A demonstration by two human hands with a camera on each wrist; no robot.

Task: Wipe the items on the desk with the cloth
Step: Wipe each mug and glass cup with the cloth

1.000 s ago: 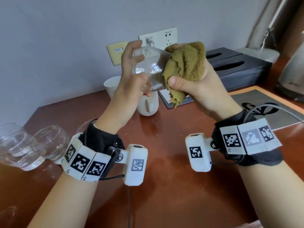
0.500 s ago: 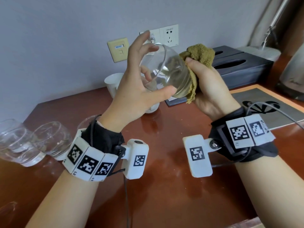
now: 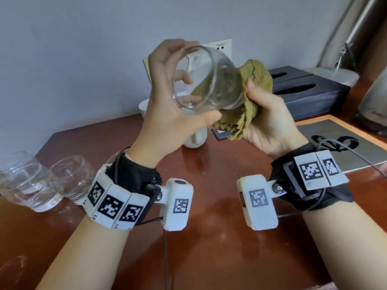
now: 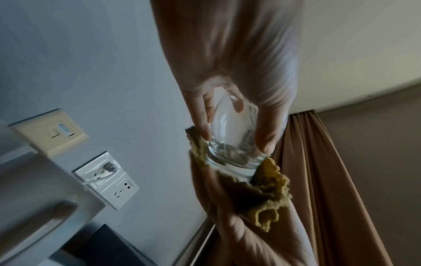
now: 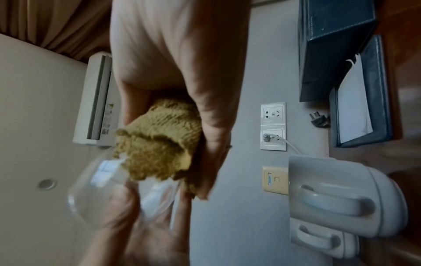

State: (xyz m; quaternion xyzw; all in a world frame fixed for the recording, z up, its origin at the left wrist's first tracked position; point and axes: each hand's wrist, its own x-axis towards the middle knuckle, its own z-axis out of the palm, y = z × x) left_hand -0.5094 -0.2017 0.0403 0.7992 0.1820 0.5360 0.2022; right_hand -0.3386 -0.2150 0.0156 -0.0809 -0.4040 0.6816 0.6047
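A clear drinking glass is held tilted in the air above the desk, its mouth facing me and to the left. My left hand grips it, thumb under the wall and fingers over the rim. An olive-green cloth is bunched in my right hand and pressed against the base of the glass. From the right wrist, the cloth covers the bottom of the glass. The right fingers are hidden behind the cloth.
Clear glasses stand at the desk's left edge. White mugs stand behind my hands near the wall. Dark tissue boxes, a grey mat, a lamp base and a kettle sit at the right. Wall sockets are behind.
The glass turned from sideways until its mouth faces me. The cloth moved from the glass's side to its base, and both hands shifted slightly up.
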